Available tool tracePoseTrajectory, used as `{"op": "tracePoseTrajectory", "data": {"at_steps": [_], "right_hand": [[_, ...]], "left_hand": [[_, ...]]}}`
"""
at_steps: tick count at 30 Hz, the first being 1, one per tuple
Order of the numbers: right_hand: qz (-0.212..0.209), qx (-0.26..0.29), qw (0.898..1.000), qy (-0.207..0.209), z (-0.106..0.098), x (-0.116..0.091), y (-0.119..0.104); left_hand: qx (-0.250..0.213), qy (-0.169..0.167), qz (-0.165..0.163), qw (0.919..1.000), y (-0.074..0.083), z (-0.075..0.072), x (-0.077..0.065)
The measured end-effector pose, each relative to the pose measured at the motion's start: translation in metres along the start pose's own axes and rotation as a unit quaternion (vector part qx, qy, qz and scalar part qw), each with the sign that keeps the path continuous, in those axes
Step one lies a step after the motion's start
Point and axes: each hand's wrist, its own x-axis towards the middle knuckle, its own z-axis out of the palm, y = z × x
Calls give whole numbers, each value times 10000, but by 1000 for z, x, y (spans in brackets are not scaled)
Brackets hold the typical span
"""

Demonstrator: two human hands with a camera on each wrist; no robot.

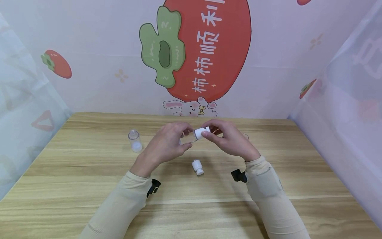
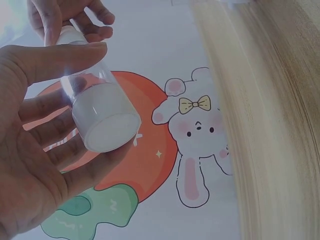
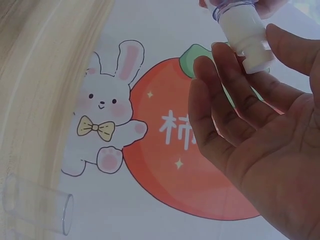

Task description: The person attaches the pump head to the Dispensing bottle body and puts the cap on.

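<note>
My left hand (image 1: 165, 141) grips a small clear bottle (image 2: 102, 107) with a white base, tilted above the table, its thumb and fingers round the sides. On the bottle's upper end sits a white pump top (image 1: 200, 133). My right hand (image 1: 231, 137) holds this pump top between thumb and fingers; the right wrist view shows the thumb against the side of the pump top (image 3: 244, 30) and the other fingers loosely bent. Below the hands a second white pump top (image 1: 197, 167) lies on the table.
Another clear bottle (image 1: 135, 141) with a white bottom stands left of the left hand. Beyond the right hand, a clear cylindrical cap (image 3: 40, 205) lies on the wooden table (image 1: 191, 212), mostly hidden in the head view. A printed cloth (image 1: 104, 49) hangs behind the table's far edge.
</note>
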Motion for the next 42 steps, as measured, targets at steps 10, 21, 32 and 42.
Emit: {"op": "tracePoseTrajectory", "data": {"at_steps": [10, 21, 32, 42], "right_hand": [[103, -129, 9999, -29, 2, 2, 9], [131, -171, 9997, 93, -2, -1, 6], [-400, 25, 9991, 127, -5, -2, 8], [-751, 14, 9972, 33, -4, -1, 8]], "left_hand": [[62, -1, -32, 10000, 1, 0, 0], [57, -16, -67, 10000, 1, 0, 0], [-18, -89, -128, 9999, 0, 0, 0], [-171, -139, -135, 9997, 0, -1, 0]]}}
